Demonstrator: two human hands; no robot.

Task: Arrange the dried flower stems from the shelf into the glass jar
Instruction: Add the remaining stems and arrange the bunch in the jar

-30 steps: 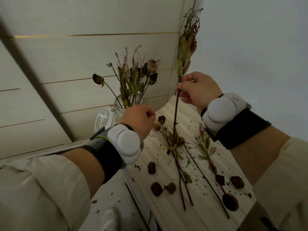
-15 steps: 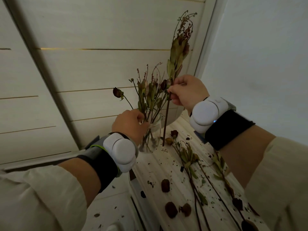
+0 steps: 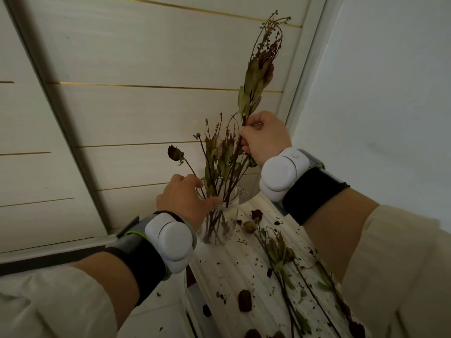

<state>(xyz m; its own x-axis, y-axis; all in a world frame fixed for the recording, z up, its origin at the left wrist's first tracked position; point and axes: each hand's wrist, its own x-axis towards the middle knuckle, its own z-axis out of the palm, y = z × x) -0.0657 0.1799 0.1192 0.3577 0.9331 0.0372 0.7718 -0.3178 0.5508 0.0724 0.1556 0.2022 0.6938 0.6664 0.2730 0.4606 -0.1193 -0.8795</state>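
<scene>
A clear glass jar [image 3: 228, 217] stands at the far end of the pale wooden shelf [image 3: 234, 267], holding several dried stems, one with a dark drooping bud [image 3: 173, 152]. My left hand [image 3: 184, 200] grips the jar's rim and neck. My right hand [image 3: 264, 136] is shut on a tall dried stem [image 3: 256, 76] with long leaves and a feathery top. Its lower end reaches down into the jar's mouth. More dried stems [image 3: 280, 254] lie loose on the shelf to the right of the jar.
Loose flower heads [image 3: 244, 296] and crumbs of dried petals litter the shelf. A panelled wall [image 3: 136, 113] with thin gold lines rises right behind the jar. A plain white wall [image 3: 380, 81] closes off the right side. White bands sit on both wrists.
My right hand has carried the tall stem left and down, so its end now sits in the jar. My left hand has moved from beside the jar onto its rim.
</scene>
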